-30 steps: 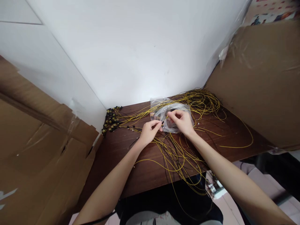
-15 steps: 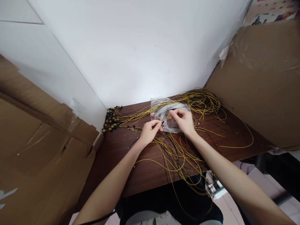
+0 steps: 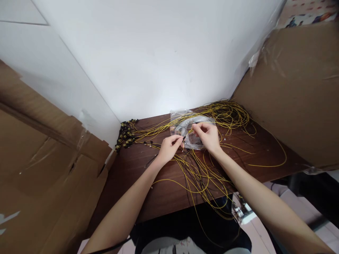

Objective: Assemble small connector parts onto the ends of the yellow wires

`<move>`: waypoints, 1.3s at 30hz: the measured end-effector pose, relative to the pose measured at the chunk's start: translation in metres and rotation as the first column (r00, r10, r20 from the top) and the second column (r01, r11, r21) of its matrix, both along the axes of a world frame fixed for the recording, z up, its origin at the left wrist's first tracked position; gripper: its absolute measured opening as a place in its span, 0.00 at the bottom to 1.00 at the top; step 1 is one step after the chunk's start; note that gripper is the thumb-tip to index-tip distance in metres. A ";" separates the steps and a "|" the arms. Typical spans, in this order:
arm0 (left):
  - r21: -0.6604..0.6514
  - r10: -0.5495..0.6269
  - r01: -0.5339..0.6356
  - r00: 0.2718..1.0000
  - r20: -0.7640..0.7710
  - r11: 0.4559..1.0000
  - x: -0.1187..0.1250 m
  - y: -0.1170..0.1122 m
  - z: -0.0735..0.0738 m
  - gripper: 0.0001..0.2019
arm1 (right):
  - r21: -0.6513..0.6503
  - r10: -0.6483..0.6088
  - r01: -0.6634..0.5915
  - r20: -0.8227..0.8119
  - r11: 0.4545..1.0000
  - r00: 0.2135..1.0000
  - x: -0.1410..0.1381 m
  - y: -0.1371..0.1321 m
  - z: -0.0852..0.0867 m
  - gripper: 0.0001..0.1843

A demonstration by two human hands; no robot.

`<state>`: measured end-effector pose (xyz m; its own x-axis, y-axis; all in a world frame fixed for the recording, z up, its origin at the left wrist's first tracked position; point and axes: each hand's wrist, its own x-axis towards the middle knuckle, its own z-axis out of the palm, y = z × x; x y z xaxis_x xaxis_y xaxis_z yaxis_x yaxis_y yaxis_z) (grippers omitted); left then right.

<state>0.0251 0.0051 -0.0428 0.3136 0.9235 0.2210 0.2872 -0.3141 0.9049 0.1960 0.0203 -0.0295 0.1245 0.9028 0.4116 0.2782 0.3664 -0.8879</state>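
Note:
My left hand and my right hand meet over the middle of a dark wooden table. Both are pinched closed on a thin yellow wire with a black end that runs between their fingertips. Right behind the hands lies a clear plastic bag with small parts in it. A loose tangle of yellow and black wires spreads under my wrists and hangs over the table's front edge.
A row of black connectors on yellow wires sits at the table's back left corner. More coiled yellow wire lies at the back right. Cardboard sheets stand on both sides, and a white wall is behind.
My right hand has shifted slightly up and right, drawing the wire a little. My left hand stays put.

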 end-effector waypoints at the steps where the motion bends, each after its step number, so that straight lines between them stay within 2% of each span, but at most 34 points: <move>1: -0.001 0.000 0.000 1.000 0.002 1.000 0.000 0.000 0.000 0.13 | -0.001 -0.002 0.002 0.001 1.000 1.000 0.000 0.000 0.000 0.18; 10: -0.006 -0.003 0.003 1.000 0.022 1.000 0.001 -0.001 0.005 0.12 | 0.004 -0.010 0.010 0.004 1.000 1.000 -0.001 -0.002 0.003 0.17; 18: -0.004 -0.011 0.011 1.000 0.023 1.000 0.000 0.000 0.002 0.14 | 0.002 -0.007 0.007 -0.015 1.000 1.000 -0.002 -0.003 0.002 0.17; 24: -0.020 0.037 -0.037 0.999 -0.002 0.999 0.001 -0.002 0.004 0.13 | -0.092 0.148 -0.161 -0.137 0.983 0.979 -0.002 -0.003 0.006 0.11; 28: -0.018 0.042 -0.042 0.999 0.001 0.999 0.001 -0.002 0.004 0.12 | -0.165 0.307 -0.318 -0.088 0.934 0.948 -0.002 -0.005 0.007 0.12; 31: -0.010 0.016 -0.016 1.000 0.010 1.000 0.000 -0.001 0.003 0.12 | -0.175 0.414 -0.411 -0.019 0.895 0.910 -0.003 -0.005 0.006 0.12; 36: 0.002 -0.002 0.002 1.000 0.020 1.000 0.000 -0.001 0.002 0.12 | -0.115 0.455 -0.448 0.039 0.887 0.890 -0.003 -0.001 0.001 0.09; 39: -0.010 -0.003 0.004 0.999 0.047 1.000 0.001 -0.002 0.003 0.11 | -0.111 0.436 -0.433 0.004 0.895 0.900 -0.002 0.000 0.000 0.10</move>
<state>0.0259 0.0030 -0.0395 0.3061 0.9248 0.2260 0.2429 -0.3054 0.9207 0.1939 0.0208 -0.0298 -0.3001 0.9025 0.3090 0.1380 0.3616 -0.9221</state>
